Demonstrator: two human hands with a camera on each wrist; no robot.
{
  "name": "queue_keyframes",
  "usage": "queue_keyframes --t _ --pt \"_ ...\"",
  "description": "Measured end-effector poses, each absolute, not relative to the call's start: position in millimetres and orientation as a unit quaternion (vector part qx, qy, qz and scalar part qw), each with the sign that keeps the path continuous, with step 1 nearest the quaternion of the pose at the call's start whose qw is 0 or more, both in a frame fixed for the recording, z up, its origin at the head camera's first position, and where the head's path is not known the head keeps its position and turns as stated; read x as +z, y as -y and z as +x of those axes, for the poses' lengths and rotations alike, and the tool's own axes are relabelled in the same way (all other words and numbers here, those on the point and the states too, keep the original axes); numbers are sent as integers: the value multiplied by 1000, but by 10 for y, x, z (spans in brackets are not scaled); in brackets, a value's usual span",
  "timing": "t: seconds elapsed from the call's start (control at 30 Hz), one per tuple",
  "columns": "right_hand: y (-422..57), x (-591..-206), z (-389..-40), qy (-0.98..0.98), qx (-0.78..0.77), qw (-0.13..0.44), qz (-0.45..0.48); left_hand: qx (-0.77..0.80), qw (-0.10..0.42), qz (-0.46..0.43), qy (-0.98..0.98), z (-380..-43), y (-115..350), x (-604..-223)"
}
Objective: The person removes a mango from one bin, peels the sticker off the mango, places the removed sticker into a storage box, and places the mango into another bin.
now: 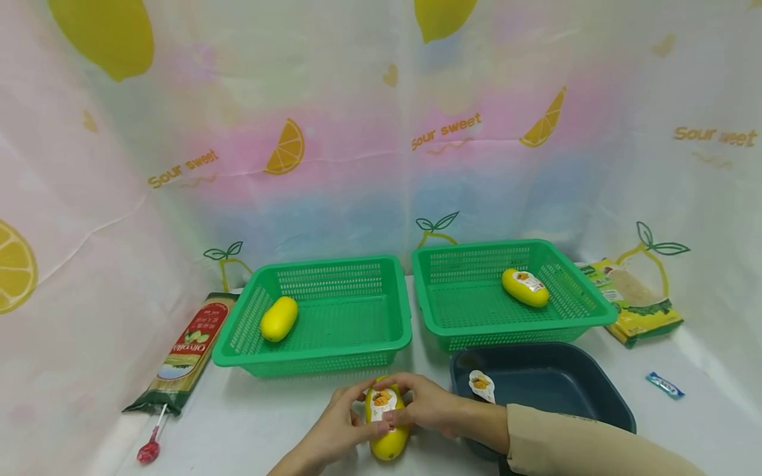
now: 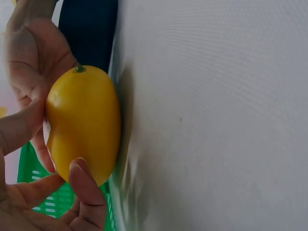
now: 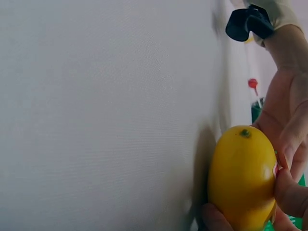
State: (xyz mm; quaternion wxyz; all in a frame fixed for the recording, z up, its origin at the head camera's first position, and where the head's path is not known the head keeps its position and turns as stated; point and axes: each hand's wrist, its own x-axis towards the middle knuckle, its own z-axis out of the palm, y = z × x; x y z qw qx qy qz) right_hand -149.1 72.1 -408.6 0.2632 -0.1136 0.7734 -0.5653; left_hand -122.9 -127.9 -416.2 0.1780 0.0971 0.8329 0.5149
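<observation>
At the front middle of the white table, both hands hold a yellow oval fruit with a white picture label on its upper side. The left hand grips it from the left, thumb at the label's lower part and fingers along its side. From the right, the right hand curls fingers over its far end, its thumb also on the label. A green stem nub shows on the fruit's near end in both wrist views. The label's edge is mostly hidden by fingers in the right wrist view.
A green basket holds one plain yellow fruit; another green basket holds a labelled one. A dark blue tray with a loose sticker lies under the right forearm. Pasta, a lollipop, a yellow packet and a small wrapper lie around.
</observation>
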Motion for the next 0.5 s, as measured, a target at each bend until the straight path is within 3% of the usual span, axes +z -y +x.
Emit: queue_keyframes --t 0.5 --pt "-748 -4062 -1498 -763 -577 274 -97 518 186 105 -828 -1311 1262 -4194"
